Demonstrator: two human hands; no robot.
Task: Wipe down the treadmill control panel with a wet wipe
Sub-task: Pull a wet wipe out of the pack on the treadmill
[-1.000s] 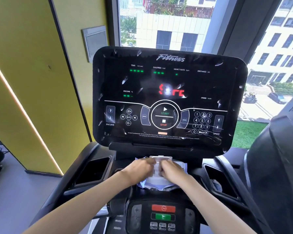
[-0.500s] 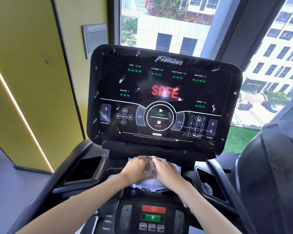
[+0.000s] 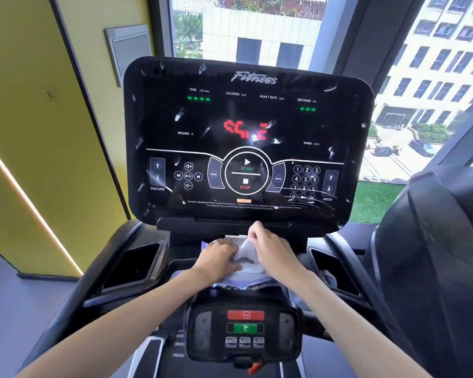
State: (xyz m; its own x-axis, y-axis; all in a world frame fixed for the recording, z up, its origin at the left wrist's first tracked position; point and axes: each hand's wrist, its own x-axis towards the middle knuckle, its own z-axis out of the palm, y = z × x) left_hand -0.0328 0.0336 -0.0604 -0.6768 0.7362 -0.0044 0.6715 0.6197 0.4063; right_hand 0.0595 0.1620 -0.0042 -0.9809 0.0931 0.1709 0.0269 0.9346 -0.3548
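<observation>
Wet wipe (image 3: 245, 248): a white sheet standing partly out of the wipe pack (image 3: 250, 270), not yet free of it. The pack lies on the ledge below the centre of the control panel (image 3: 246, 126).

Right hand (image 3: 273, 249): fingers (image 3: 253, 232) closed in a pinch on the upper edge of the wipe, lifting it toward the panel's lower rim.

Left hand (image 3: 219, 257): fingers laid across the top of the pack, pressing it down, not curled round it.

Step in hand, as judged: drawing one wipe out. No wiping has begun.

Governing relation: the panel stands directly above and beyond the fingers, tilted back toward the person, its long axis running left to right. The right hand is the nearer one, just under the lower rim near the STOP marking; the left sits lower, on the pack. The coming move calls for a short lift up and forward, then strokes along that axis.

Panel condition: white flecks and smears are scattered across the black face; the display is lit.

Surroundings: a smaller button pod (image 3: 245, 328) sits below the pack, nearer the person. A recessed holder (image 3: 131, 266) lies to the left.
</observation>
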